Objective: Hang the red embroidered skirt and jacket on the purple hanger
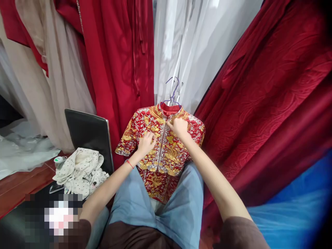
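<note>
A red jacket (pixel 171 152) with gold and silver embroidery hangs on a purple hanger (pixel 176 84), its lower part between my knees. Its front is closed along a centre line, and more embroidered red cloth (pixel 155 183) shows below its hem. My right hand (pixel 178 126) is closed near the collar, at the top of the front edge; what its fingers pinch is too small to make out. Lower on the left side of the chest, my left hand (pixel 147 142) has its fingertips pressed together close to the fabric, with any small thing between them hidden.
Red gowns (pixel 116 52), white fabric (pixel 192 45) and a dark red patterned cloth (pixel 272 86) hang around the jacket. At the left are a black chair back (pixel 89 136), a dotted cloth bundle (pixel 81 169) and a phone (pixel 56 187). Blue material (pixel 293 207) lies at the lower right.
</note>
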Tool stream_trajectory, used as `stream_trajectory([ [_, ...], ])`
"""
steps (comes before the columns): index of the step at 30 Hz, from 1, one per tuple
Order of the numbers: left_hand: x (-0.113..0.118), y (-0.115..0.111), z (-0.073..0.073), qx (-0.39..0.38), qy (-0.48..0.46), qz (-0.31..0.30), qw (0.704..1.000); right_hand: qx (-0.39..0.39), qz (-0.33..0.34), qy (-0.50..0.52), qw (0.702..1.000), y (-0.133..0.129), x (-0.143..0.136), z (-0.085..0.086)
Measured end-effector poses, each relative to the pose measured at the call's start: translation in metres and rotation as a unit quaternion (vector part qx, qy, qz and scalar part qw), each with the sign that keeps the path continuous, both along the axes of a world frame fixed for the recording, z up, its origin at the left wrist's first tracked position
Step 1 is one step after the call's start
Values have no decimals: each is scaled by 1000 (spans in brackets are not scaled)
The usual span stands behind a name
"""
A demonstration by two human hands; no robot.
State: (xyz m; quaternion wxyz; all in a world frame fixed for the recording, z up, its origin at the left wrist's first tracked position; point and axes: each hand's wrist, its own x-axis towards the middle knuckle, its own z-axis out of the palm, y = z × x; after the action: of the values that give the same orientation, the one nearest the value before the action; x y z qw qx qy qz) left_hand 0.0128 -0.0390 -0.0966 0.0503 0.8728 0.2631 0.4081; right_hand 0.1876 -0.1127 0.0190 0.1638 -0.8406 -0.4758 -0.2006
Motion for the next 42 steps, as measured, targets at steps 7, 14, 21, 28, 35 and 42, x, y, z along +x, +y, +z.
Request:
stream_trajectory([
  [7,-19,85,63,46,-167,68,982,151,124,-117,974,-57,75,-5],
  [14,-34,124,76,-95,-128,-27,987,190,186,148,953,-73,132,-24],
  [21,-26,124,88,-116,-214,27,970,311,179,193,913,-74,135,-16],
  [28,-74,134,14,-406,-171,-149,885,263,126,395,871,-107,129,-84],
  [35,-145,108,-71,-461,-92,-44,882,120,81,243,959,-162,82,-126],
  [42,-152,55,17,-319,72,41,944,137,-2,231,963,-228,19,-106],
])
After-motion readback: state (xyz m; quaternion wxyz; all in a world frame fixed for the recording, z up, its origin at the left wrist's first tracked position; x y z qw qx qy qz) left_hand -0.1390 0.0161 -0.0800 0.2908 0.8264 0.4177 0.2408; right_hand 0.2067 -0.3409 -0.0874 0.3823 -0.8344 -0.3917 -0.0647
